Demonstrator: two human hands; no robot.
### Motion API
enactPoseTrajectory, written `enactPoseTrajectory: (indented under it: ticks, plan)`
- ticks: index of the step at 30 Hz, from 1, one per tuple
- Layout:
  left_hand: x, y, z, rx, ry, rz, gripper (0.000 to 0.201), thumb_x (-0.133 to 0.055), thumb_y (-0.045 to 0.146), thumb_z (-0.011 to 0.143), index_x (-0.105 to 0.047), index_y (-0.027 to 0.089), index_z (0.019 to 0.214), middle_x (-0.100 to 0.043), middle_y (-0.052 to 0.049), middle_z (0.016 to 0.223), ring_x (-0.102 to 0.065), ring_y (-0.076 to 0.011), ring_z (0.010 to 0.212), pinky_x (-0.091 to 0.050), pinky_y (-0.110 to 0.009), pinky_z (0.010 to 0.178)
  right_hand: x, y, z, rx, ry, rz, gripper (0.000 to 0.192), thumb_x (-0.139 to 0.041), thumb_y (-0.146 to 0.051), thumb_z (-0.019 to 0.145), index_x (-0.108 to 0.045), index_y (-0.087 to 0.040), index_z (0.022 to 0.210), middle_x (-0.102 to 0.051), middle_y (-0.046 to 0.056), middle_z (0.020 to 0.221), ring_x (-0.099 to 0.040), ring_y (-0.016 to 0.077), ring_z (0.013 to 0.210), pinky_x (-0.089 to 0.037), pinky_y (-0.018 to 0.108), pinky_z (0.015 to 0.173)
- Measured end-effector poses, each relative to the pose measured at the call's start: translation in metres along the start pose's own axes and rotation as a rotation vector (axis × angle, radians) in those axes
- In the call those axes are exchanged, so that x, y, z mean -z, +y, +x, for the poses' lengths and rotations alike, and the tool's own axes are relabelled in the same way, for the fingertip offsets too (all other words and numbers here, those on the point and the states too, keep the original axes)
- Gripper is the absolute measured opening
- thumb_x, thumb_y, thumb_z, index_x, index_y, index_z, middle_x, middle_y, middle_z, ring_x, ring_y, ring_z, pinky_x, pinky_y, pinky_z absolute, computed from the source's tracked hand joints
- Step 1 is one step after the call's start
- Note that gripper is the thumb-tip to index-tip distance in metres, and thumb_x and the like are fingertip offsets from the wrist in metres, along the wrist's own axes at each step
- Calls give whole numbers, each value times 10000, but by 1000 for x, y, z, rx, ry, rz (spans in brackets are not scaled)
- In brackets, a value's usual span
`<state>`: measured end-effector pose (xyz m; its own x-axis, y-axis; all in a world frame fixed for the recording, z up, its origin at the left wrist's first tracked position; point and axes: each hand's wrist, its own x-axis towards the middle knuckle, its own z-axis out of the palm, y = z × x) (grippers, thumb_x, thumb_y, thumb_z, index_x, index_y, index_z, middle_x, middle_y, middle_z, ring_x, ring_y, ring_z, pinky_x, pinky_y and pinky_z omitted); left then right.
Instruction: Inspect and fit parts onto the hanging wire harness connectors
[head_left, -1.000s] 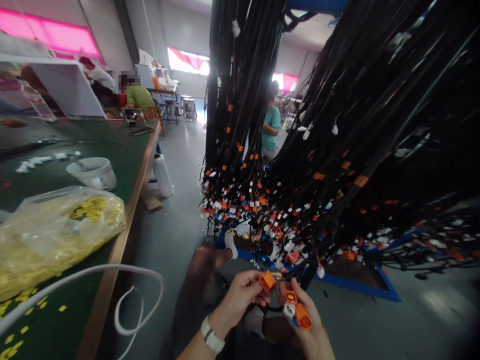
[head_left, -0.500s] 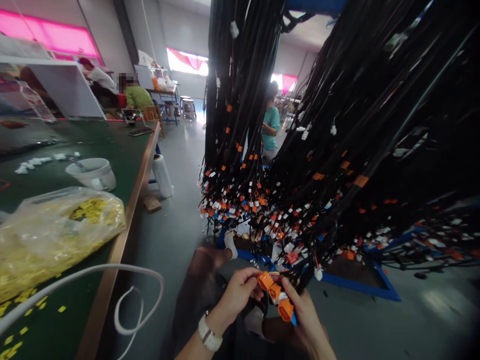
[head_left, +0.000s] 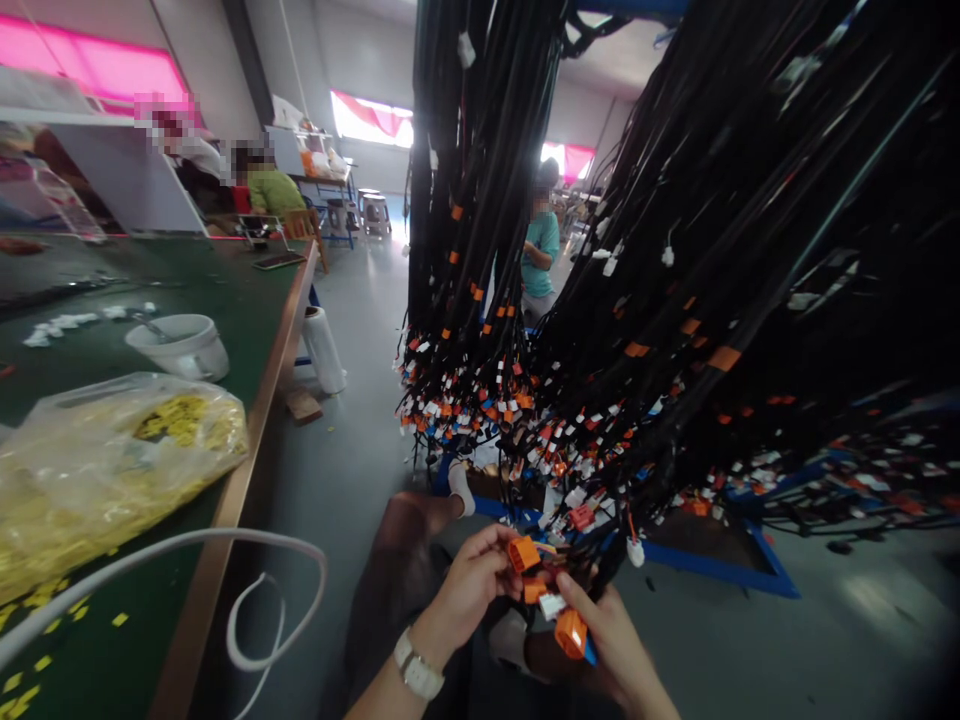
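My left hand point(head_left: 474, 580), with a white watch point(head_left: 417, 668) on the wrist, pinches an orange connector point(head_left: 523, 554) at the end of some thin wires. Beside it my right hand point(head_left: 607, 625) is closed around a bunch of wire ends. Out of that grip stick a larger orange connector point(head_left: 571, 634), a white connector point(head_left: 552, 605) and a smaller orange connector point(head_left: 535, 590). A bit of blue shows under the right fingers. The wires lead up into a hanging mass of black cable harnesses point(head_left: 487, 180), whose lower ends carry many coloured connectors.
To the left is a green-topped table point(head_left: 259, 300) bearing a plastic bag of yellow pieces point(head_left: 112, 460) and a white cup point(head_left: 184, 345). A white cable point(head_left: 285, 540) loops off its edge. The rack's blue base frame point(head_left: 750, 575) lies on the floor. Several people sit or stand farther back.
My left hand has shifted slightly left and up with its orange connector, parting it from the others. The connectors in my right hand have spread and turned a little.
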<state>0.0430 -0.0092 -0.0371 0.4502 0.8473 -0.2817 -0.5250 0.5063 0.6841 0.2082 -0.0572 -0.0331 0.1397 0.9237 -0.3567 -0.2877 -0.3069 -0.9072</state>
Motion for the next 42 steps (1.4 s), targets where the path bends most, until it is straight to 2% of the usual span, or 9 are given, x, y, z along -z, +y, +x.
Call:
enactPoseTrajectory:
  ticks: [4,10,14,18,23,27,33,37,42]
  plan:
    - [1,0,0,44,-3,-79,189,-646,277,709,-597,136,824,-562,6,623,-498,-77,479,-372,-199,455,-2,-3,-5,-78,-38,125,338,-764,-376,665,-673,-148,896,-706,78,730,-648,197,675,-503,315,670]
    - [4,-11,1,167,45,-2,416,-734,466,645,-625,126,857,-496,39,521,-422,-50,433,-251,-169,416,-8,-8,-8,-153,-84,415,214,-781,-311,653,-672,-151,742,-637,20,569,-583,118,530,-465,205,524]
    - [2,-23,1,213,-25,75,548,-559,655,719,-610,111,760,-487,25,492,-382,-51,384,-241,-192,398,-9,-4,-5,-193,-189,591,226,-785,-336,642,-640,-164,665,-539,-23,466,-515,94,461,-454,184,471]
    - [-3,-26,0,272,-119,48,692,-363,748,754,-616,114,864,-440,40,474,-328,-48,360,-225,-195,397,-12,-6,0,-199,-127,686,216,-805,-297,618,-645,-181,704,-585,-33,521,-546,94,479,-471,181,462]
    - [-2,-24,2,229,-99,60,671,-402,729,755,-604,128,975,-413,61,466,-274,-43,354,-178,-191,394,-24,-19,1,-263,0,700,215,-820,-252,594,-670,-179,730,-690,-10,663,-618,116,535,-496,196,460]
    - [2,-28,4,234,-32,77,628,-423,730,744,-586,125,788,-422,51,482,-279,-37,366,-166,-190,401,-29,-23,-2,-296,-17,715,175,-802,-266,624,-673,-176,703,-666,-9,579,-576,115,427,-455,197,371]
    - [2,-25,3,239,-44,61,631,-460,720,732,-574,158,995,-423,67,518,-287,-38,378,-164,-176,409,-23,-17,-1,-229,-55,695,222,-792,-305,644,-665,-185,781,-714,7,737,-663,113,627,-523,168,522]
    - [0,-21,3,245,-25,44,655,-458,726,727,-589,129,963,-424,65,496,-269,-36,371,-156,-181,406,-18,-15,0,-240,-59,710,214,-796,-308,637,-664,-198,764,-708,-18,710,-642,87,555,-509,156,495]
    - [-1,-17,1,261,10,34,651,-492,717,715,-625,127,957,-432,47,528,-298,-30,402,-156,-169,420,-14,-9,-6,-289,-83,645,224,-815,-322,603,-672,-168,679,-685,4,606,-640,129,545,-517,217,530]
